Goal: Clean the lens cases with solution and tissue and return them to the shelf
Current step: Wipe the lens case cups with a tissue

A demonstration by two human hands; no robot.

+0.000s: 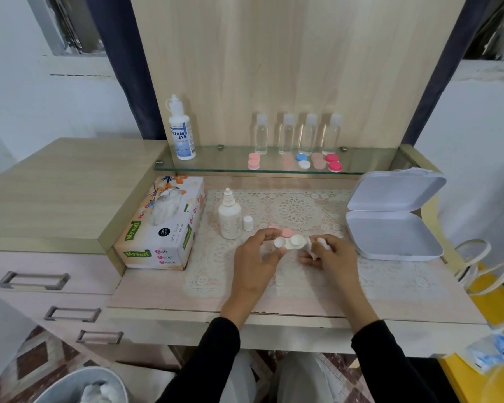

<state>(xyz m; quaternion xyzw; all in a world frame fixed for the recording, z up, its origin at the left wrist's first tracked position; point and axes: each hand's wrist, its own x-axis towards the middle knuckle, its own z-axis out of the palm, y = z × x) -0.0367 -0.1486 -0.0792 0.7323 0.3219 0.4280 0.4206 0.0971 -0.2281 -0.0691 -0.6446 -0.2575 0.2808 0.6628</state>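
The fingers [264,234] of the left hand [255,257] are curled round the left end of a white lens case [288,242], which is held just above the counter [146,289] with both of its round wells uncapped and facing up. The fingers [328,242] of the right hand [333,257] are pinched on a crumpled wad of tissue [314,248], which is pressed against the right end of the case. Two pink caps [286,232] are seen just behind the case, on a lace mat [297,210] spread over the counter.

A small white solution bottle [230,218] is stood upright on the mat to the left of the hands, with its nozzle bare and its white cap [248,223] set down just beside it. Further left, a tissue box [160,228] is laid on the counter with tissue showing at its opening. To the right of the hands, a white hinged box [390,225] is left open, its lid tilted back.

Behind, a glass shelf [210,165] is fixed to the wooden back panel. On it are kept a large solution bottle [181,132] at the left, four clear bottles [261,135] in a row, and, in front of them, five capped lens cases: pink [253,161], pale pink [288,162], blue and white [302,161], dusty pink [317,160] and red [333,163].
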